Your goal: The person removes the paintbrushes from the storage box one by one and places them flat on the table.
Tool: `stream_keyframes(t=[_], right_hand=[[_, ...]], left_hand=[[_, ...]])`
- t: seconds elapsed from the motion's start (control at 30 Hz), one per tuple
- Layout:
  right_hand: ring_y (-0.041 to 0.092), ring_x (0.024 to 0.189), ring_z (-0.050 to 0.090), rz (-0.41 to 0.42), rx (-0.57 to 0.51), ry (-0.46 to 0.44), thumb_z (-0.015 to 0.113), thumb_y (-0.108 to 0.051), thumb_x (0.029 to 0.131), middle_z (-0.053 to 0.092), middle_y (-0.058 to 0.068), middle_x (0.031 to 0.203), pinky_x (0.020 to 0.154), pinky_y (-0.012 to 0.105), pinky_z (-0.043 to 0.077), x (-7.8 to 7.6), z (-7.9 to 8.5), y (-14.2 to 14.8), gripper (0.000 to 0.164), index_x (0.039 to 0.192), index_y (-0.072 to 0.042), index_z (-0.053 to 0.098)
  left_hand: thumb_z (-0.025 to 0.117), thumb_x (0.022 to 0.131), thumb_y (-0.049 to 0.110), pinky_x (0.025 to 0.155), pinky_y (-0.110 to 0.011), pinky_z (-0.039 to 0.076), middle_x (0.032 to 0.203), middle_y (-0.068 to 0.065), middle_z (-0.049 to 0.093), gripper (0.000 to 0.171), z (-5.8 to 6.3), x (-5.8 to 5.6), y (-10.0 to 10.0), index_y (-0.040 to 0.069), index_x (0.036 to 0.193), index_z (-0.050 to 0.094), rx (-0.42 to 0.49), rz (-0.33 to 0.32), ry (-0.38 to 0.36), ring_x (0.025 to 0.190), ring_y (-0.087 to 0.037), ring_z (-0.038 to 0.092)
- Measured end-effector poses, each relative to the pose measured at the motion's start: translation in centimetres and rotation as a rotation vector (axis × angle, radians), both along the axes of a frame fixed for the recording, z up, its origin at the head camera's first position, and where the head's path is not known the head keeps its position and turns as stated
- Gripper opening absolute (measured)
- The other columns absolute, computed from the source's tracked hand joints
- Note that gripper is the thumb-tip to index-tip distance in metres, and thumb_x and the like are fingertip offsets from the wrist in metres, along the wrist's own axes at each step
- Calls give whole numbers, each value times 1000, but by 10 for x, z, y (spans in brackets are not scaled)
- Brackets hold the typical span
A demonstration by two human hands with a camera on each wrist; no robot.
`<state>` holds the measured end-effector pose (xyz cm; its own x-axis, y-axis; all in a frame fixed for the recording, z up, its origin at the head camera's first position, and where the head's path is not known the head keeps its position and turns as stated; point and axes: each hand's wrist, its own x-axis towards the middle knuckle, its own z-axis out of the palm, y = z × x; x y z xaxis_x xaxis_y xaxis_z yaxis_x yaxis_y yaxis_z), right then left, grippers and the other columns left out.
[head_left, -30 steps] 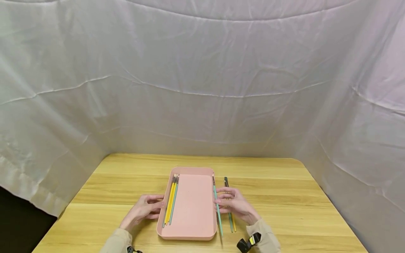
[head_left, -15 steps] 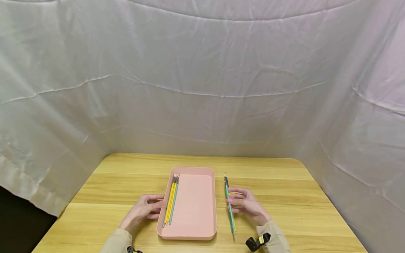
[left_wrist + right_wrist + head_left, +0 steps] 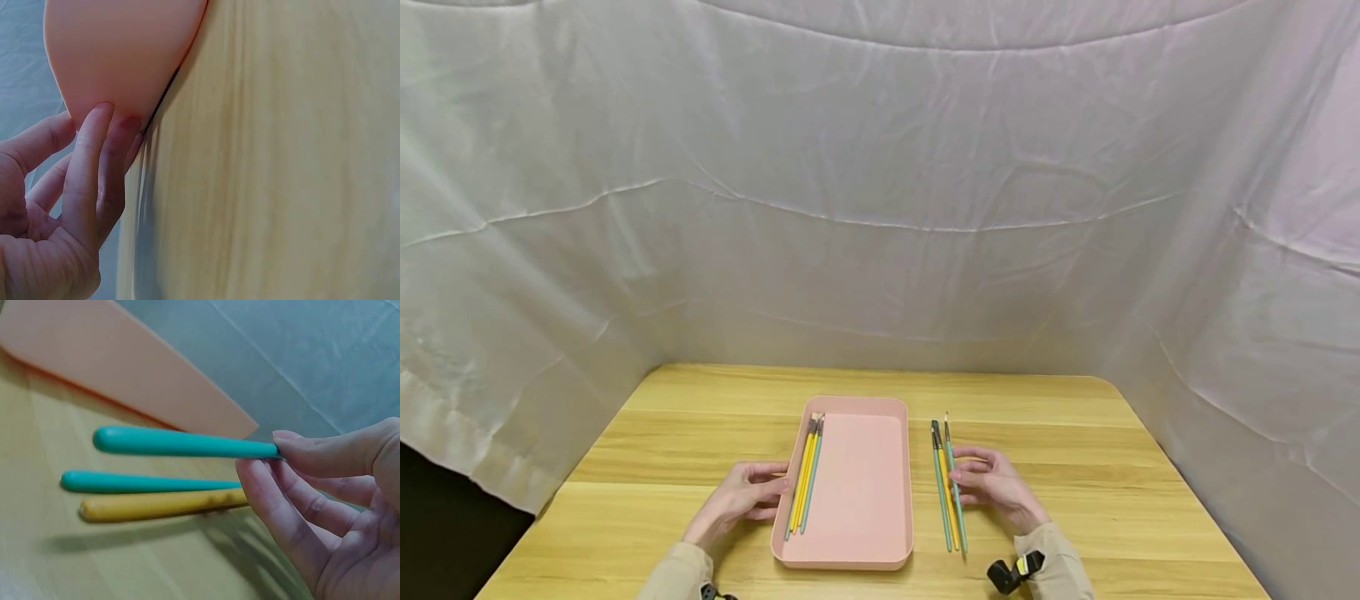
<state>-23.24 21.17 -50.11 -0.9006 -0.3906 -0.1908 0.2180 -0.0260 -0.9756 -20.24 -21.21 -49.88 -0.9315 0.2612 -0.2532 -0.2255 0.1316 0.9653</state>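
A pink rectangular tray (image 3: 865, 492) lies on the table. My left hand (image 3: 739, 497) grips its left side, the thumb at the rim and the fingers against the outer wall (image 3: 119, 56). Inside, along the left wall, several yellow and teal paintbrushes (image 3: 808, 479) lie side by side, bristles away from me. Right of the tray, my right hand (image 3: 996, 490) pinches a teal paintbrush (image 3: 181, 442) between thumb and fingertips, above the wood. Just left of it, a second teal paintbrush (image 3: 942, 504) and a yellow paintbrush (image 3: 156, 505) lie together on the table.
The wooden table (image 3: 1075, 433) runs back to a grey cloth curtain (image 3: 880, 275), which also hangs at both sides. A black wrist camera (image 3: 1003, 577) sits at the right sleeve.
My right hand has carried the teal paintbrush rightward from the tray's right rim, across the two brushes on the table, to just right of them. The left hand and tray have not moved.
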Motion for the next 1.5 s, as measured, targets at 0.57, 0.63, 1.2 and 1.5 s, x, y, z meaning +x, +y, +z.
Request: stream_keyframes(t=[0.57,0.63,1.2,1.5], right_hand=[[11,73,69,-42,188,89,66,4,92,73,2,87,65,26,64,-7,-2,-2,48,133,18,44],[11,72,68,-53,218,104,66,4,91,73,3,87,63,26,64,-7,-3,-4,48,132,18,45],[15,55,59,-161,641,320,72,9,82,59,9,77,51,28,60,-7,6,-23,40,119,17,58],[16,54,62,-175,761,313,77,6,79,61,10,77,51,27,61,-10,12,-31,40,117,14,63]], left_hand=[[67,96,15,68,-24,65,99,-5,75,57,1,1,0,-11,142,46,-19,-1,7,81,-12,71],[67,96,15,68,-24,65,99,-5,75,57,2,2,0,-11,142,46,-18,-1,7,81,-12,71],[67,96,14,70,-26,65,102,-11,76,58,2,2,0,-12,142,44,-4,2,10,83,-13,72],[66,96,14,70,-26,65,102,-12,77,59,0,1,0,-13,143,43,-7,-1,9,83,-13,72]])
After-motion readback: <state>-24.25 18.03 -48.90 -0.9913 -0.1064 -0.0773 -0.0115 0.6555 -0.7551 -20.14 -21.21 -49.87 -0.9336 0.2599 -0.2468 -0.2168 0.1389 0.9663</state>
